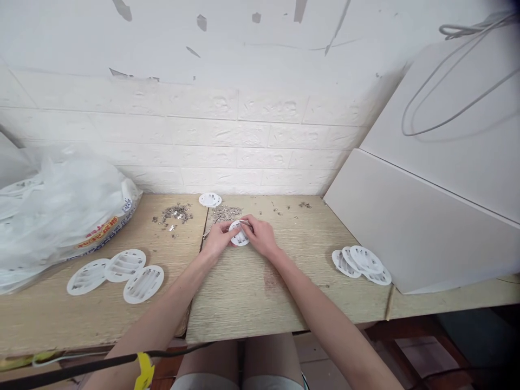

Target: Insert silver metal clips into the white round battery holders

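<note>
A round white plastic disc with slots [239,236] is held between my hands over the middle of the table. My left hand [220,238] grips its left edge, thumb on top. My right hand [260,234] is closed at its upper right side, with the fingertips pressed onto the disc's face; whether a small part sits in them is too small to tell. Just behind the hands lies a pile of small metal pieces [227,213]. Another slotted white disc [210,200] rests by the wall.
A second metal pile [177,213] lies left of the table seam. White discs [143,284] sit at left, beside a bulky plastic bag [69,200]. More discs [365,260] overlap at right near a white panel [406,222]. A black cable [101,364] crosses the lower left.
</note>
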The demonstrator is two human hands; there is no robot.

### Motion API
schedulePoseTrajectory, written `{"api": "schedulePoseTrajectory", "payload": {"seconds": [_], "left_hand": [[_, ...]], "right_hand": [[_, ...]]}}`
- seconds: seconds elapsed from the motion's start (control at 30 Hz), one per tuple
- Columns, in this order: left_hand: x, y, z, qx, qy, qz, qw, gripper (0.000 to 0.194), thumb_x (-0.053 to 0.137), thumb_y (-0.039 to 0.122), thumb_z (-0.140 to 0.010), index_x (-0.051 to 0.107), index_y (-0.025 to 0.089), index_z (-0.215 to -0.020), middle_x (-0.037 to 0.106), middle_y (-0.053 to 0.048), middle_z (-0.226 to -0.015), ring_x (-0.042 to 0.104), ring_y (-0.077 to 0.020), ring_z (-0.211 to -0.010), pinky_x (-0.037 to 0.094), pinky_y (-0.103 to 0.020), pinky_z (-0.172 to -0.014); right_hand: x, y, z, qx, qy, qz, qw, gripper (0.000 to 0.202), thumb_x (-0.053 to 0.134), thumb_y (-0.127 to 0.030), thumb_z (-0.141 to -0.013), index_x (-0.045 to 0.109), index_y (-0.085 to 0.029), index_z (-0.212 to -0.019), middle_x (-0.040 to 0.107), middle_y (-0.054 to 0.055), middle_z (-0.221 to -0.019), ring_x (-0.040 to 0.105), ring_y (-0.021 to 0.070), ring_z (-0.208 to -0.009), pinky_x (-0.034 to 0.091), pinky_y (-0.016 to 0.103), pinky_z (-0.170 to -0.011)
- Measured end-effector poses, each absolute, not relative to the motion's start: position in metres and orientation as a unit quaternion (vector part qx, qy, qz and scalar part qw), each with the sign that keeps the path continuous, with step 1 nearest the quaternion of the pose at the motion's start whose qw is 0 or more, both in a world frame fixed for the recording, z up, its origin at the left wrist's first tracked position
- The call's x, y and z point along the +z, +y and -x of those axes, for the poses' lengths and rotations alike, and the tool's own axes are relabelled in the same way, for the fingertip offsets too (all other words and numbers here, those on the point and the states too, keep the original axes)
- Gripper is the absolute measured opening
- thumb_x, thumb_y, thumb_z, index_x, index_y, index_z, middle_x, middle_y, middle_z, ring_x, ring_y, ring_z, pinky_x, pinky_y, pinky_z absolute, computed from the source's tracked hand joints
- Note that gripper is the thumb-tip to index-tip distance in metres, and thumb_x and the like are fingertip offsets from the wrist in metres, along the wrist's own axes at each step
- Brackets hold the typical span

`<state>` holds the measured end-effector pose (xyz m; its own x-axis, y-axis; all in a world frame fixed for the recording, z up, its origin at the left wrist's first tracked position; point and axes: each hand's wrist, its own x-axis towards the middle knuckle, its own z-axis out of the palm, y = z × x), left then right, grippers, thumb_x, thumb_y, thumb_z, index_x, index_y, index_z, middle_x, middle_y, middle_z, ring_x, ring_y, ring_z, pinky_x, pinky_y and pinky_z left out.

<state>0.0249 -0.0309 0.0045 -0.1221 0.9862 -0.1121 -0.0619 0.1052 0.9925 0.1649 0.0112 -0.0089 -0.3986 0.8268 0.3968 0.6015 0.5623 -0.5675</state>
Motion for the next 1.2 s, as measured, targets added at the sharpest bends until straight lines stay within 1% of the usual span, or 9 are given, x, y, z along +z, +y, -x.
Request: {"api": "schedulePoseTrajectory", "payload": {"seconds": [0.17,0.27,0.37,0.43,0.57,0.7,0.8,0.97,1.2], "left_hand": [[0.008,-0.031,-0.022,0.539,0.533,-0.403,0.513,0.041,0.073,0.032,-0.059,0.069,0.014,-0.095,0.071,-0.005,-0.081,0.062,-0.0156,-0.068,0.048,-0.025,-0.058],[0.008,-0.029,-0.021,0.556,0.525,-0.385,0.517,0.040,0.074,0.031,-0.057,0.069,0.013,-0.093,0.072,-0.007,-0.086,0.063,-0.0165,-0.073,0.050,-0.028,-0.066],[0.007,-0.027,-0.020,0.563,0.517,-0.377,0.522,0.039,0.076,0.026,-0.054,0.069,0.013,-0.090,0.072,-0.007,-0.087,0.064,-0.0163,-0.076,0.050,-0.028,-0.071],[0.004,-0.026,-0.020,0.563,0.518,-0.379,0.521,0.039,0.076,0.024,-0.052,0.069,0.013,-0.089,0.072,-0.007,-0.086,0.065,-0.0166,-0.076,0.049,-0.028,-0.072],[0.000,-0.024,-0.018,0.556,0.528,-0.388,0.511,0.040,0.077,0.024,-0.053,0.069,0.013,-0.091,0.073,-0.008,-0.085,0.065,-0.0180,-0.074,0.049,-0.029,-0.069],[0.000,-0.024,-0.018,0.557,0.529,-0.386,0.511,0.040,0.078,0.026,-0.053,0.068,0.013,-0.090,0.073,-0.007,-0.080,0.065,-0.0175,-0.070,0.049,-0.029,-0.068],[0.002,-0.025,-0.019,0.552,0.522,-0.389,0.521,0.041,0.079,0.030,-0.054,0.068,0.014,-0.090,0.073,-0.007,-0.078,0.064,-0.0162,-0.066,0.048,-0.028,-0.064],[0.004,-0.027,-0.022,0.548,0.528,-0.389,0.519,0.041,0.079,0.038,-0.054,0.070,0.014,-0.086,0.072,-0.007,-0.077,0.062,-0.0156,-0.064,0.045,-0.026,-0.060],[0.003,-0.027,-0.021,0.551,0.531,-0.389,0.514,0.040,0.078,0.039,-0.054,0.071,0.013,-0.083,0.072,-0.006,-0.075,0.061,-0.0146,-0.063,0.043,-0.024,-0.057]], "right_hand": [[-0.005,0.019,-0.174,0.228,-0.782,0.419,0.402,0.031,0.042,-0.044,-0.089,0.062,-0.020,-0.096,0.065,-0.001,-0.071,0.054,0.0121,-0.060,0.034,0.021,-0.059],[-0.005,0.029,-0.184,0.222,-0.745,0.439,0.450,0.034,0.041,-0.044,-0.089,0.063,-0.018,-0.087,0.063,0.000,-0.068,0.054,0.0130,-0.061,0.036,0.022,-0.060],[-0.009,0.039,-0.194,0.194,-0.728,0.467,0.464,0.034,0.041,-0.040,-0.089,0.064,-0.017,-0.077,0.064,0.003,-0.069,0.056,0.0146,-0.066,0.037,0.023,-0.063],[-0.011,0.044,-0.200,0.181,-0.721,0.478,0.469,0.035,0.040,-0.038,-0.089,0.065,-0.017,-0.075,0.064,0.003,-0.069,0.057,0.0151,-0.067,0.037,0.023,-0.064],[-0.013,0.046,-0.207,0.169,-0.699,0.503,0.479,0.041,0.039,-0.044,-0.090,0.066,-0.018,-0.075,0.066,0.003,-0.071,0.058,0.0154,-0.066,0.036,0.023,-0.063],[-0.015,0.046,-0.207,0.201,-0.674,0.514,0.491,0.047,0.036,-0.051,-0.090,0.067,-0.018,-0.074,0.065,0.001,-0.062,0.056,0.0139,-0.056,0.037,0.023,-0.059],[-0.016,0.047,-0.206,0.219,-0.675,0.517,0.479,0.047,0.037,-0.051,-0.089,0.067,-0.019,-0.075,0.063,0.000,-0.058,0.054,0.0132,-0.052,0.037,0.023,-0.058],[-0.017,0.046,-0.204,0.189,-0.727,0.516,0.411,0.039,0.043,-0.044,-0.088,0.067,-0.019,-0.070,0.063,0.000,-0.057,0.055,0.0134,-0.055,0.035,0.023,-0.058],[-0.015,0.043,-0.202,0.150,-0.765,0.521,0.348,0.040,0.042,-0.042,-0.090,0.067,-0.019,-0.070,0.064,0.000,-0.059,0.054,0.0134,-0.056,0.034,0.023,-0.058]]}}
